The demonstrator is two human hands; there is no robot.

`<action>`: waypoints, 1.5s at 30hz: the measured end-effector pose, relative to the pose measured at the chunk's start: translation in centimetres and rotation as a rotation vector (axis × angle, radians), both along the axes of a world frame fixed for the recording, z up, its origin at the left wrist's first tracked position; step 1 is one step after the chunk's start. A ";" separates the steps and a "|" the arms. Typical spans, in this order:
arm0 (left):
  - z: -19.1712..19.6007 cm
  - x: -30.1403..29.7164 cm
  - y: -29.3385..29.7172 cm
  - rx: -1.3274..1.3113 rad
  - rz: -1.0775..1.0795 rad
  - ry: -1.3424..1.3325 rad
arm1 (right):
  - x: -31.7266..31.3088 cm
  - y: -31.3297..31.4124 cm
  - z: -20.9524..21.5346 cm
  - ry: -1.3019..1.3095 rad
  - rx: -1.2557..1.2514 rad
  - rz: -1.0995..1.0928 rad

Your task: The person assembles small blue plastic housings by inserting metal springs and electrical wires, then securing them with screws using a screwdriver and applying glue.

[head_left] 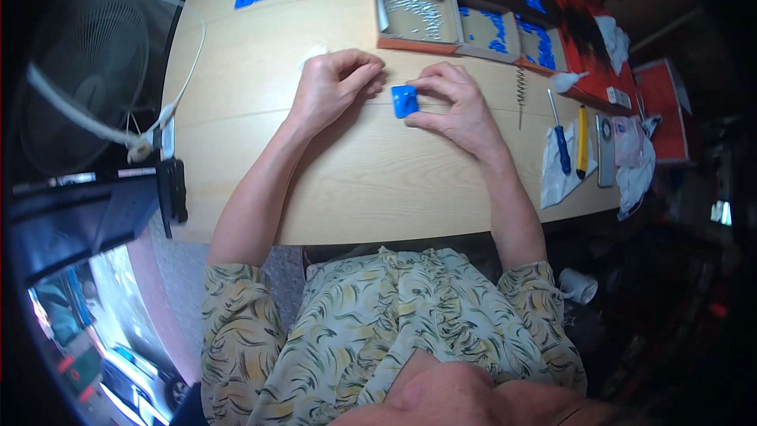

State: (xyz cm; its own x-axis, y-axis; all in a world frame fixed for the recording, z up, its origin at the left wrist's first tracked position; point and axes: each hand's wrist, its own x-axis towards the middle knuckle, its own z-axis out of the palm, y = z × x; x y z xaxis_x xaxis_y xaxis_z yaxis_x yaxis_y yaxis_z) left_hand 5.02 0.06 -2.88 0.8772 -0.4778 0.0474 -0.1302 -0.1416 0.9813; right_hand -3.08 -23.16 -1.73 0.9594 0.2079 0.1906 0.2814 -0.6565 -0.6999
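Two hands, left hand [331, 87] and right hand [457, 106]; one blue plastic part [404, 100] between them; one blue-handled screwdriver [560, 142]; one yellow utility knife [582, 142]; one coil spring [520, 87].

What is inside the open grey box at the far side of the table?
The grey box holds a loose heap of small silvery metal parts, spread over its floor. Their exact kind is too small to tell. The near wall hides a strip of the floor.

A glossy blue plastic piece [404, 100] lies on the smooth, matt pale wood-grain table [347, 181]

Pale wooden table [339, 189] with screwdriver [560, 142], tray [418, 20]
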 end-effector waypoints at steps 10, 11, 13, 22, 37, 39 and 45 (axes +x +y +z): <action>0.6 -0.7 0.7 0.011 -0.041 -0.027 | 0.0 0.9 -0.8 0.093 0.451 -0.037; 0.5 -0.6 0.7 0.002 -0.047 -0.033 | 0.0 0.9 -0.8 0.085 0.442 -0.042; 0.2 -0.9 1.1 -0.058 -0.012 0.015 | 0.1 1.2 -1.0 0.142 0.447 -0.046; -0.3 -0.5 0.6 -0.141 0.027 0.108 | 0.5 -1.2 -2.0 0.300 0.922 -0.135; -1.1 -0.2 0.9 -0.211 -0.138 0.089 | -0.2 2.0 -2.0 -0.132 0.586 -0.164; -0.1 -0.7 0.2 -0.188 -0.046 0.123 | -0.2 1.7 -1.8 -0.261 0.431 -0.143; 0.0 -1.1 0.5 -0.175 -0.019 0.125 | -0.6 2.2 -1.3 -0.337 0.225 -0.039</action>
State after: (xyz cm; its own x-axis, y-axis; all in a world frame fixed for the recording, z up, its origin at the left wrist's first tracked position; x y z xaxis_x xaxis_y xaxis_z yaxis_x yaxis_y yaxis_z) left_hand 3.93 0.54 -2.89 0.8726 -0.4879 0.0228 -0.0071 0.0339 0.9994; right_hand -3.68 -20.97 -3.06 0.8417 0.0899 0.5324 0.4975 -0.5126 -0.6998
